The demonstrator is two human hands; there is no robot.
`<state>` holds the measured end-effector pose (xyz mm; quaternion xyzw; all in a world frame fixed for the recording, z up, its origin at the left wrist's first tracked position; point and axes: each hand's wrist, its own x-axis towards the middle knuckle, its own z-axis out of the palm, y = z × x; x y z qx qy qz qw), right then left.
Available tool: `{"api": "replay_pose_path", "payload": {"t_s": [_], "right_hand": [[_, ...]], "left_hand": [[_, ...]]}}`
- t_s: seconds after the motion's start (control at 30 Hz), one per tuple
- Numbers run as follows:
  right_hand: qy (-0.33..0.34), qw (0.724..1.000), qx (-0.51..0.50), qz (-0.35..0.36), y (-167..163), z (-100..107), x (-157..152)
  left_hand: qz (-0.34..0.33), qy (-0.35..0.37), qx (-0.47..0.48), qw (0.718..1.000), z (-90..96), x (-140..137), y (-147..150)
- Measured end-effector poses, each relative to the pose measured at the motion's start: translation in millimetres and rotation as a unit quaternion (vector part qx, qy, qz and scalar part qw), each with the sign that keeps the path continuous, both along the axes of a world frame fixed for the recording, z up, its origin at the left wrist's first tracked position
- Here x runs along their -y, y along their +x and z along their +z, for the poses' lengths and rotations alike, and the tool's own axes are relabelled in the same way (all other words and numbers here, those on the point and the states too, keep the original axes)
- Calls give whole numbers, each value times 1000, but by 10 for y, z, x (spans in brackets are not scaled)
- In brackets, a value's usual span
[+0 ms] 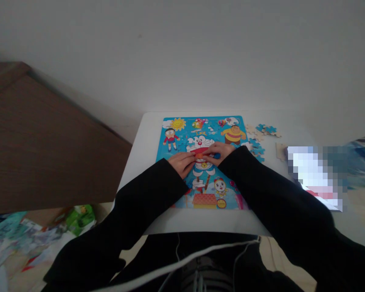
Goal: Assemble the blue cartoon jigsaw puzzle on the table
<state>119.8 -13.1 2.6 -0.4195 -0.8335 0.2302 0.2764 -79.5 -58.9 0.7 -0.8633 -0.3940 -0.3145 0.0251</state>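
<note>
A cartoon jigsaw puzzle (170, 162) lies flat on a white table, its picture mostly filled in around a blue-and-white cat figure. Both hands meet over the figure's middle, fingertips nearly touching. Between them sits a small red-orange puzzle piece (199, 155). My left hand (182, 162) reaches in from the left, fingers bent together at the piece's near-left edge. From the right, my right hand (220, 152) pinches at the other side, with a bit of dark blue showing under its fingers. The fingers partly hide the piece and the picture beneath.
Loose puzzle pieces (257, 148), some blue and some wood side up, lie right of the board. A phone-like bright screen (313, 174), blurred out, is farther right on the table (136, 162). Brown wooden furniture (57, 150) stands left; a white cable (182, 263) crosses my lap.
</note>
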Motion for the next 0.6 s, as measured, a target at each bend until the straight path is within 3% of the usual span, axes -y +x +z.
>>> {"api": "replay_pose_path", "payload": {"t_s": [0.2, 0.37, 0.6], "right_hand": [[41, 998, 31, 27, -16, -2, -19], [58, 995, 53, 60, -14, -33, -47], [166, 982, 86, 35, -64, -6, 82]], "left_hand": [[-12, 5, -33, 999, -37, 18, 5], [14, 6, -29, 999, -128, 48, 24], [22, -15, -39, 999, -180, 89, 49]]}}
